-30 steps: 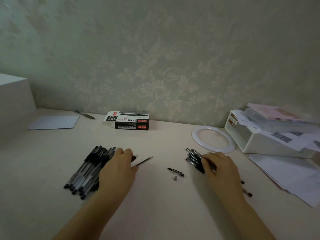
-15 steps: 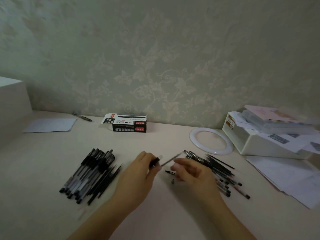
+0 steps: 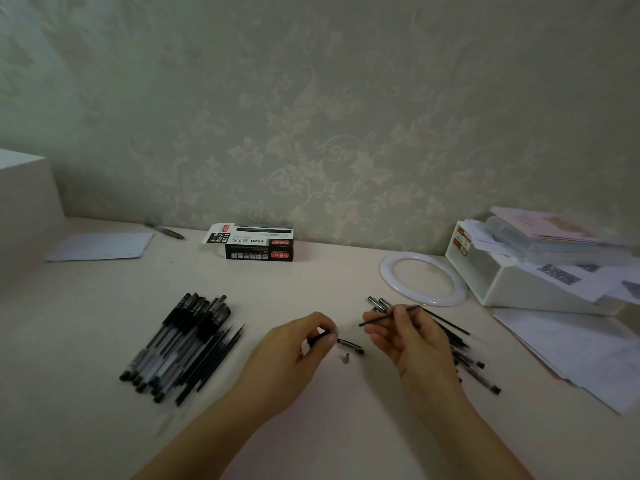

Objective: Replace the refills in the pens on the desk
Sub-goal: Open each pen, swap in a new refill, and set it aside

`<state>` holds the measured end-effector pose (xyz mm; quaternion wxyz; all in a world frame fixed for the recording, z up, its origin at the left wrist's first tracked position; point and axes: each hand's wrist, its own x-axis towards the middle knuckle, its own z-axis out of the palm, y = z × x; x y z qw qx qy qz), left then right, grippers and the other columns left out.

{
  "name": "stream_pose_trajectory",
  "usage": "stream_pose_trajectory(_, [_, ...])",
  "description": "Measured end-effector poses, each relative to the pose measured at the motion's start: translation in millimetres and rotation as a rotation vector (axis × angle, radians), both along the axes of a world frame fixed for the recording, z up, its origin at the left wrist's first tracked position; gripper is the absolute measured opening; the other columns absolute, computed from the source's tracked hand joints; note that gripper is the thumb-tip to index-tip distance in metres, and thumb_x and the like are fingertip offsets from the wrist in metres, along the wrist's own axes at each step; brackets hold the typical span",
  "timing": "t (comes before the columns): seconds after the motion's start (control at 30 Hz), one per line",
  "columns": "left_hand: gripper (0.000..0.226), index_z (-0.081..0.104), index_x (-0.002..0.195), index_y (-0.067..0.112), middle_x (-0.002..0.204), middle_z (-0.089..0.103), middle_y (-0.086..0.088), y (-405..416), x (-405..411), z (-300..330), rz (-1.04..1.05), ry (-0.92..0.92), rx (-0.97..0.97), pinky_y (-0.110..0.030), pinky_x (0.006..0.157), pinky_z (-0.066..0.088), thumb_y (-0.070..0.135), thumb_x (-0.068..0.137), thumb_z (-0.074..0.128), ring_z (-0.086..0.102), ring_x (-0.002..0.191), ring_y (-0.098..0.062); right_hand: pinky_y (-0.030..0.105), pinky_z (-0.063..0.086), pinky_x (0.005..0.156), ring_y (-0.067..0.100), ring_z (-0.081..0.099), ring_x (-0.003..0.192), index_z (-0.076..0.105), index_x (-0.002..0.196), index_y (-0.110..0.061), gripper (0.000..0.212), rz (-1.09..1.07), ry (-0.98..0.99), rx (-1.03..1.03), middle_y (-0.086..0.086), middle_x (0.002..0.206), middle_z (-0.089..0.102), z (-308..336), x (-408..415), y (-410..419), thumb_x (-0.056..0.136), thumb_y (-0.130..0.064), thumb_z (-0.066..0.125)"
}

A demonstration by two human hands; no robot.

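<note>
My left hand [image 3: 294, 348] pinches a dark pen body [image 3: 318, 338] just above the middle of the desk. A little to its right, my right hand [image 3: 412, 341] pinches a thin black refill [image 3: 388, 316] that slants up to the right. Between the hands a black pen cap [image 3: 350, 345] and a small tip piece [image 3: 345, 358] lie on the desk. A pile of black pens and refills [image 3: 180, 344] lies to the left. Another heap of pens and refills [image 3: 464, 355] lies partly hidden behind my right hand.
A black refill box [image 3: 258, 242] sits by the wall. At the right are a white ring [image 3: 423, 278], a white storage box [image 3: 519, 282] topped with papers, and loose sheets [image 3: 588, 351]. A paper [image 3: 100, 246] and a single pen [image 3: 164, 230] lie at the back left.
My left hand came from the left pile to the middle with a pen. The hands met, then parted, and the refill now sits in my right hand alone.
</note>
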<state>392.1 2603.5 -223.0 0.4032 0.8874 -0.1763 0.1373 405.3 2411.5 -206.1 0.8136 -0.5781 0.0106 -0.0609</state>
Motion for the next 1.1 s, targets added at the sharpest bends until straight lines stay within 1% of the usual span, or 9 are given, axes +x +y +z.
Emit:
stream_pose_trajectory(0.13, [0.010,0.055,0.094,0.045,0.084,0.058,0.023,0.9,1.6,-0.6,0.015,0.000,0.008,-0.014,0.054,0.038,0.050,0.092,0.047,0.049,0.057,-0.005,0.021,0.057,0.063,0.020,0.073,0.076,0.059,0.095,-0.004,0.024,-0.012,-0.030,0.001,0.017,0.092,0.075,0.4,0.5,-0.3,0.104,-0.017,0.042])
stream_pose_trajectory(0.43, [0.008,0.055,0.096,0.047,0.085,0.058,0.024,0.6,0.9,-0.8,-0.015,-0.004,0.020,-0.013,0.054,0.037,0.048,0.094,0.049,0.050,0.061,-0.002,0.021,0.058,0.063,0.019,0.073,0.073,0.061,0.094,-0.003,0.022,0.034,-0.013,-0.011,0.017,0.091,0.075,-0.5,0.7,-0.4,0.102,-0.015,0.045])
stream_pose_trajectory(0.5, [0.007,0.056,0.097,0.046,0.086,0.058,0.024,-0.4,0.7,-0.7,-0.023,-0.005,0.026,-0.013,0.055,0.036,0.047,0.094,0.049,0.051,0.062,-0.001,0.021,0.057,0.067,0.017,0.071,0.075,0.066,0.094,-0.004,0.020,0.070,-0.037,-0.124,0.012,0.091,0.076,-0.8,-0.9,0.3,0.100,-0.016,0.051])
stream_pose_trajectory(0.57, [0.006,0.056,0.096,0.045,0.084,0.058,0.023,-1.3,0.3,-0.6,-0.030,-0.003,0.013,-0.012,0.056,0.036,0.044,0.095,0.051,0.052,0.063,0.000,0.018,0.055,0.069,0.010,0.069,0.074,0.073,0.089,-0.013,0.016,0.108,-0.077,-0.330,0.003,0.088,0.076,-1.0,-3.6,4.1,0.096,-0.018,0.059])
stream_pose_trajectory(0.7, [0.005,0.059,0.095,0.042,0.078,0.059,0.020,-0.7,-0.7,0.3,-0.034,-0.003,-0.023,-0.007,0.057,0.037,0.038,0.095,0.055,0.054,0.067,0.003,0.013,0.048,0.063,0.007,0.065,0.067,0.075,0.084,-0.033,0.006,0.194,-0.185,-0.700,-0.007,0.081,0.074,-2.3,-7.9,11.0,0.085,-0.027,0.074])
stream_pose_trajectory(0.8, [0.005,0.059,0.095,0.040,0.077,0.060,0.016,0.4,0.9,1.4,-0.015,0.004,-0.035,-0.008,0.059,0.038,0.038,0.095,0.055,0.055,0.068,0.003,0.013,0.043,0.060,0.001,0.054,0.060,0.075,0.085,-0.034,0.012,0.095,-0.238,-0.863,-0.008,0.079,0.068,-6.6,-6.8,7.4,0.075,-0.030,0.082])
stream_pose_trajectory(0.97, [0.005,0.059,0.096,0.040,0.075,0.058,0.018,-0.2,0.8,1.0,-0.009,0.012,-0.022,-0.007,0.059,0.037,0.037,0.095,0.055,0.053,0.066,0.005,0.012,0.037,0.062,0.000,0.053,0.072,0.075,0.081,-0.028,0.011,0.091,-0.325,-1.184,-0.010,0.078,0.061,-14.0,-7.0,6.0,0.074,-0.033,0.081])
stream_pose_trajectory(1.03, [0.008,0.058,0.100,0.042,0.075,0.058,0.017,0.2,0.5,0.6,-0.016,0.019,-0.014,-0.007,0.060,0.037,0.037,0.095,0.054,0.054,0.067,0.005,0.012,0.036,0.063,0.001,0.053,0.071,0.074,0.079,-0.027,0.004,0.102,-0.338,-1.232,-0.010,0.077,0.061,-15.1,-6.5,6.5,0.079,-0.028,0.077])
stream_pose_trajectory(1.1, [0.014,0.056,0.107,0.045,0.077,0.059,0.020,0.7,0.3,0.6,-0.022,0.025,0.000,-0.005,0.062,0.038,0.038,0.097,0.052,0.055,0.071,0.007,0.011,0.040,0.063,0.002,0.057,0.070,0.072,0.078,-0.026,0.008,0.076,-0.316,-1.088,-0.009,0.074,0.066,-13.3,-6.2,6.2,0.083,-0.020,0.073])
